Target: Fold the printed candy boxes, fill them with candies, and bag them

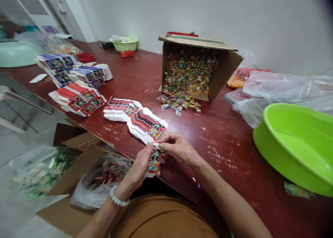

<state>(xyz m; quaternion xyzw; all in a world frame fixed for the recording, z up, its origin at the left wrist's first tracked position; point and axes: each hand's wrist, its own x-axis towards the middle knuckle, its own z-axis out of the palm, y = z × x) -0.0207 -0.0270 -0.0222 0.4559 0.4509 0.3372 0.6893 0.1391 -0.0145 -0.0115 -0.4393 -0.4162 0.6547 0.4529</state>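
My left hand (pixel 143 163), with a beaded bracelet on its wrist, is closed around a small printed carton (pixel 155 158) with a red, black and white face picture. The thumb and forefinger of my right hand (pixel 178 146) pinch at the carton's top end. Just beyond my hands, fanned rows of flat printed cartons (pixel 142 121) lie along the table. Small clear-wrapped candies (pixel 182 102) spill from a cardboard box (pixel 226 69) lying on its side with its mouth facing me.
Bundled red cartons (pixel 80 101) and bundled blue cartons (pixel 62 64) are stacked at left. A green basin (pixel 275 151) and plastic bags (pixel 286 87) take up the right side. Below the table edge, an open cardboard box (pixel 65 168) holds a bag of filled packets (pixel 109 172).
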